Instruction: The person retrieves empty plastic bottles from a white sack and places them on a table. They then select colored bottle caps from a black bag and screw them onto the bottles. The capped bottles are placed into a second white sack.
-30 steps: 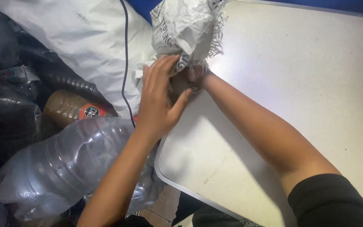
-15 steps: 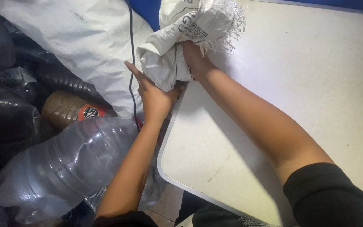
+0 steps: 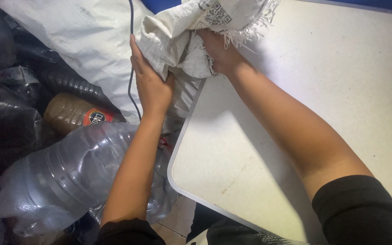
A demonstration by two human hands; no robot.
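- At the top centre of the frame, a crumpled white woven sack point(image 3: 182, 41) with a frayed edge lies over the rounded corner of the pale surface point(image 3: 296, 68), partly hanging off its left side.
- The left hand point(image 3: 150, 84) rises from the lower left with its forearm nearly upright; its palm presses flat against the sack's left side, fingers straight and spread, thumb hooked into a fold.
- The right hand point(image 3: 218, 50) reaches from the lower right, the forearm slanting across the surface; its fingers are buried in the cloth, so their closure cannot be told.
- In the lower left lies a large clear plastic bottle point(image 3: 64, 177), with a brown bottle point(image 3: 71, 113) above it.
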